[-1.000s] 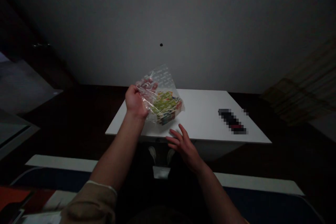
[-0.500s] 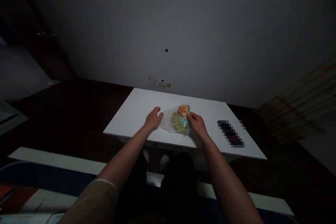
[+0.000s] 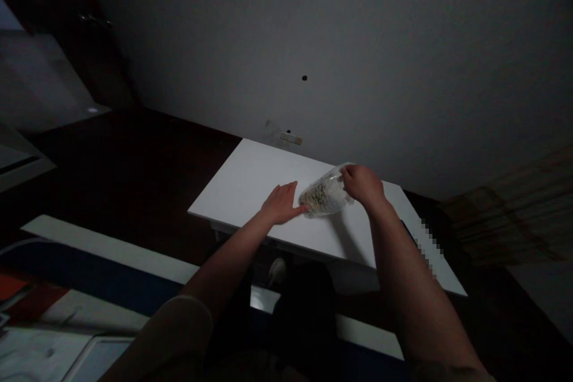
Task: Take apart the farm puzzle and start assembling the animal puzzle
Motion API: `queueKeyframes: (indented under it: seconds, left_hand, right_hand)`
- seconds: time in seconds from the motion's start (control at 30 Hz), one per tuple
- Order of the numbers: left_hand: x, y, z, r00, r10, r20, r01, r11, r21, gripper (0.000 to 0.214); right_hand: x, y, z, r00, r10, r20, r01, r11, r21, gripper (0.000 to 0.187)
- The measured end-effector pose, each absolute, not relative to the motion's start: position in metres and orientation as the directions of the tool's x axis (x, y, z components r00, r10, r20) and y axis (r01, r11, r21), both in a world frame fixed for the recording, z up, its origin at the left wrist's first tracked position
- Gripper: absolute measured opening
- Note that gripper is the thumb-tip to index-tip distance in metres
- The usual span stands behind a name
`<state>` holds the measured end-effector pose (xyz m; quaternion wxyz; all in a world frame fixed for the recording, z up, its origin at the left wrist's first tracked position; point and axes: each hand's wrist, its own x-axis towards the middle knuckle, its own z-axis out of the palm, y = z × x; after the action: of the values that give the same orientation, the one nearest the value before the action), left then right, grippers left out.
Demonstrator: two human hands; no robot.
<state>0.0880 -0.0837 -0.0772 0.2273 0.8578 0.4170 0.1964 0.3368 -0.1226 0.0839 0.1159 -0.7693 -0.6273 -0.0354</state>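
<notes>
A clear plastic bag (image 3: 326, 196) with several small coloured pieces inside lies tilted on a low white table (image 3: 250, 182). My right hand (image 3: 363, 184) is closed on the bag's upper right end and lifts that end off the table. My left hand (image 3: 282, 204) lies flat on the tabletop with fingers stretched out, its fingertips touching the bag's lower left end.
The room is dim. A grey wall (image 3: 313, 42) rises behind the table, and dark floor (image 3: 134, 167) spreads to the left. A blurred-out dark object (image 3: 427, 239) sits at the table's right side, behind my right forearm. A striped mat (image 3: 89, 262) lies near me.
The bag came down from my raised left hand onto the table. My right hand took hold of its right end and lifted it; my left hand let go and flattened beside it.
</notes>
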Motion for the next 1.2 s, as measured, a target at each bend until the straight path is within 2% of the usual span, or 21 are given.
queueKeyframes:
  seconds: [0.13, 0.23, 0.37, 0.5, 0.67, 0.73, 0.8, 0.9, 0.97, 1.03, 1.1, 1.13, 1.2]
  left_hand:
    - [0.09, -0.084, -0.079, 0.678, 0.725, 0.117, 0.575, -0.624, 0.529, 0.139]
    - [0.091, -0.083, -0.083, 0.682, 0.725, 0.097, 0.594, -0.627, 0.504, 0.144]
    - [0.094, -0.082, -0.088, 0.663, 0.738, 0.125, 0.608, -0.629, 0.485, 0.137]
    - [0.096, -0.08, -0.092, 0.618, 0.761, 0.196, 0.612, -0.622, 0.488, 0.128]
    - [0.094, -0.079, -0.092, 0.601, 0.768, 0.221, 0.609, -0.619, 0.496, 0.116]
    - [0.093, -0.079, -0.09, 0.592, 0.773, 0.229, 0.593, -0.61, 0.526, 0.113]
    - [0.091, -0.079, -0.087, 0.577, 0.773, 0.262, 0.544, -0.603, 0.583, 0.104]
    - [0.088, -0.083, -0.081, 0.501, 0.797, 0.336, 0.341, -0.539, 0.77, 0.08]
    - [0.086, -0.09, -0.077, 0.429, 0.84, 0.333, 0.047, -0.389, 0.92, 0.075]
    - [0.081, -0.104, -0.071, 0.383, 0.885, 0.265, -0.299, -0.153, 0.942, 0.081]
    - [0.069, -0.12, -0.063, 0.31, 0.934, 0.18, -0.508, 0.003, 0.861, 0.09]
    - [0.058, -0.128, -0.059, 0.223, 0.963, 0.148, -0.548, -0.001, 0.837, 0.092]
    - [0.024, -0.144, -0.052, -0.017, 0.997, 0.08, -0.552, -0.076, 0.831, 0.08]
  right_hand:
    - [0.326, -0.121, 0.099, 0.224, 0.95, 0.215, 0.974, -0.22, -0.044, 0.047]
    - [0.326, -0.124, 0.11, 0.23, 0.935, 0.272, 0.973, -0.226, -0.047, 0.046]
    - [0.335, -0.13, 0.124, 0.243, 0.904, 0.351, 0.97, -0.235, -0.067, 0.041]
    - [0.346, -0.137, 0.129, 0.253, 0.84, 0.48, 0.967, -0.209, -0.145, 0.038]
    - [0.355, -0.151, 0.133, 0.3, 0.771, 0.562, 0.953, -0.218, -0.209, 0.036]
    - [0.358, -0.157, 0.135, 0.329, 0.711, 0.622, 0.942, -0.204, -0.265, 0.038]
    - [0.36, -0.161, 0.133, 0.338, 0.647, 0.683, 0.928, -0.107, -0.358, 0.041]
    - [0.35, -0.162, 0.114, 0.387, 0.593, 0.706, 0.788, 0.185, -0.588, 0.045]
    - [0.332, -0.162, 0.087, 0.469, 0.623, 0.625, 0.555, 0.342, -0.758, 0.049]
    - [0.304, -0.163, 0.052, 0.434, 0.735, 0.522, 0.392, 0.368, -0.843, 0.046]
    - [0.275, -0.168, 0.017, 0.267, 0.847, 0.459, 0.396, 0.337, -0.854, 0.037]
    - [0.263, -0.171, 0.002, 0.142, 0.89, 0.433, 0.444, 0.334, -0.831, 0.034]
    - [0.247, -0.175, -0.021, -0.114, 0.931, 0.347, 0.512, 0.355, -0.782, 0.031]
